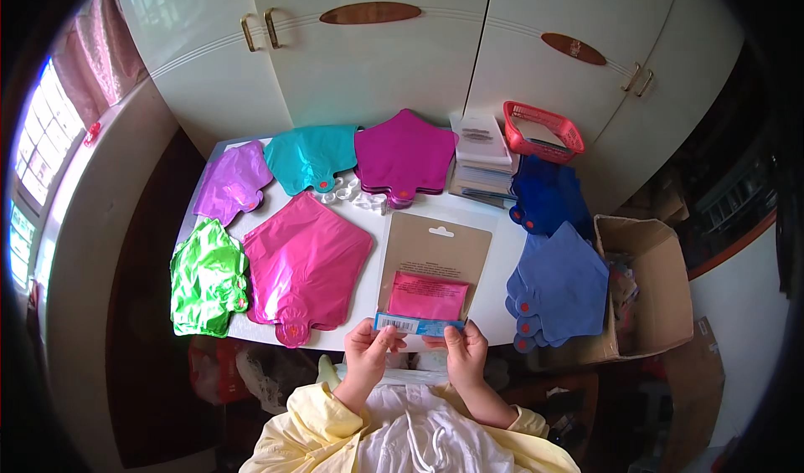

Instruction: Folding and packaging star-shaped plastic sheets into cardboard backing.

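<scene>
Both hands hold a flat hanging package (431, 255) upright in front of me, by its bottom edge. It has a brown card back with a hang hole, a folded pink foil piece (427, 297) and a blue strip with a barcode. My left hand (370, 349) pinches the lower left corner between thumb and fingers. My right hand (465, 352) grips the lower right corner the same way. To the left of the package lies a stack of pink flat foil balloons (306, 259). Behind it are magenta foil balloons (406, 156) and small clear plastic pieces (352, 195).
The white table (469, 218) also carries teal (310, 155), purple (230, 180), green (205, 276), dark blue (551, 197) and light blue (563, 280) foil stacks. Flat packages (483, 159) and a red basket (543, 131) stand at the back. A cardboard box (649, 285) stands right. Cabinets (377, 71) rise behind.
</scene>
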### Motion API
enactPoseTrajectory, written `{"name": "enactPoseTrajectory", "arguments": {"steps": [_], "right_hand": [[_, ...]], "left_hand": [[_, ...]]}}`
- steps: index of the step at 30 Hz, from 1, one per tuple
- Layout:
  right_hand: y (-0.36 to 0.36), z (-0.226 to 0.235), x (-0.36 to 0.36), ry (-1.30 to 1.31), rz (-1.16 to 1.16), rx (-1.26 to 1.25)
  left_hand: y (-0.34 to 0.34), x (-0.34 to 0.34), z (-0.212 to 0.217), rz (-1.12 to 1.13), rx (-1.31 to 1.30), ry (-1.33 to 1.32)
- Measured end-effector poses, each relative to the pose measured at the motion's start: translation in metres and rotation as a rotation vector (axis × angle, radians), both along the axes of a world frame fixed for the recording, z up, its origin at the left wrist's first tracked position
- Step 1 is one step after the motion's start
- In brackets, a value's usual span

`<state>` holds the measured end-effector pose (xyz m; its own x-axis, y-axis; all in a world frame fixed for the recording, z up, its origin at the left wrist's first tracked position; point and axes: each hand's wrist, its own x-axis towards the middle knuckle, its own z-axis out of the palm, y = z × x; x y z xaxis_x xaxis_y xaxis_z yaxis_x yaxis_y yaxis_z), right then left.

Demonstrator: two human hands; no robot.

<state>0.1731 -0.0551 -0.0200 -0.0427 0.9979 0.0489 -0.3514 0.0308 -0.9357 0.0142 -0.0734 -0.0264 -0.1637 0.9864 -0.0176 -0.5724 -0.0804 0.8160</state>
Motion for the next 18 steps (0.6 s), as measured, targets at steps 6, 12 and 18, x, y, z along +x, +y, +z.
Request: {"name": "enactPoseTrajectory", "arguments": {"steps": [6, 12, 18], "right_hand": [[0.003, 0.001, 0.003, 0.014, 0.118, 0.018], [0.004, 0.001, 0.006, 0.069, 0.132, -0.06], [0.005, -0.009, 0.006, 0.167, 0.164, -0.093]], "left_hand": [[0.0, 0.004, -0.004, 0.103, -0.027, -0.038], [-0.001, 0.008, -0.006, 0.11, -0.035, -0.063], [0.0, 0.017, 0.004, 0.147, 0.0, -0.201]]}}
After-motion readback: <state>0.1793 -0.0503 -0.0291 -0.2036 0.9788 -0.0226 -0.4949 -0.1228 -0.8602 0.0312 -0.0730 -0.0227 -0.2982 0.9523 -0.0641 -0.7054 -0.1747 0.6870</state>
